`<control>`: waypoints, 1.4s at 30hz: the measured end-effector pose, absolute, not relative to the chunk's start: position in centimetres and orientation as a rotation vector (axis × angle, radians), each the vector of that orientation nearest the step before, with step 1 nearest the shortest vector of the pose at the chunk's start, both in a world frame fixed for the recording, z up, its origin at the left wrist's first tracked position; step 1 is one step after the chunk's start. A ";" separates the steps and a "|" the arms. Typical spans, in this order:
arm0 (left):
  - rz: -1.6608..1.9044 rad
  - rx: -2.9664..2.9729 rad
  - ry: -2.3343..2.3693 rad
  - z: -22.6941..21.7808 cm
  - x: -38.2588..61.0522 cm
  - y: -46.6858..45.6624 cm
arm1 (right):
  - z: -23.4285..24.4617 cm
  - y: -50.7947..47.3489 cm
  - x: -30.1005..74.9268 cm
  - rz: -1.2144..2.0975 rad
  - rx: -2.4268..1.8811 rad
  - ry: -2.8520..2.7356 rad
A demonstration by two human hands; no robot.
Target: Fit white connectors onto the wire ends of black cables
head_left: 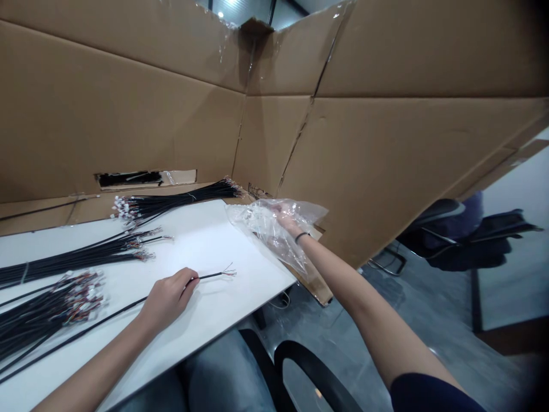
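Observation:
My left hand [169, 294] pinches a black cable [105, 317] near its end, just above the white tabletop [253, 286]. Thin bare-looking wires fan out from the cable's tip to the right of my fingers. Stretched away to the right, my right hand [285, 216] reaches into a clear plastic bag [295, 252] at the table's far right corner. White small pieces [253, 217] show through the bag's left side. The plastic covers my right fingers, so what they hold, if anything, is hidden.
Bundles of black cables lie at the left: one with white connectors [124, 207] at the back, another in the middle [81, 257], a third with coloured wire ends [81, 297] nearer. Cardboard walls [171, 114] enclose the table's back and right. A black chair armrest [317, 372] stands below.

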State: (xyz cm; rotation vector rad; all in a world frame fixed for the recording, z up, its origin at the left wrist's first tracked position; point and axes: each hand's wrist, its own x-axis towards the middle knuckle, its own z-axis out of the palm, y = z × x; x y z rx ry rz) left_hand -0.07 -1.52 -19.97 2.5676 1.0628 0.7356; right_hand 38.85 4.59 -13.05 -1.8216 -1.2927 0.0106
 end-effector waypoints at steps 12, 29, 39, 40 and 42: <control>0.768 2.536 1.148 -19.4 -0.2 -1.9 | -12.0 -1.9 41.3 0.256 -1.713 -1.039; 0.658 2.405 1.493 -18.3 0.1 -1.7 | -11.4 -4.7 25.0 0.754 -1.132 -1.203; 0.548 2.338 1.786 -17.8 1.0 -1.0 | -18.0 5.9 20.3 1.400 -1.131 -1.146; 0.528 2.336 1.805 -17.7 1.2 -0.8 | -18.3 6.0 20.4 1.440 -1.117 -1.154; 0.480 2.335 1.837 -17.5 1.6 -0.4 | -18.8 6.1 20.6 1.509 -1.077 -1.180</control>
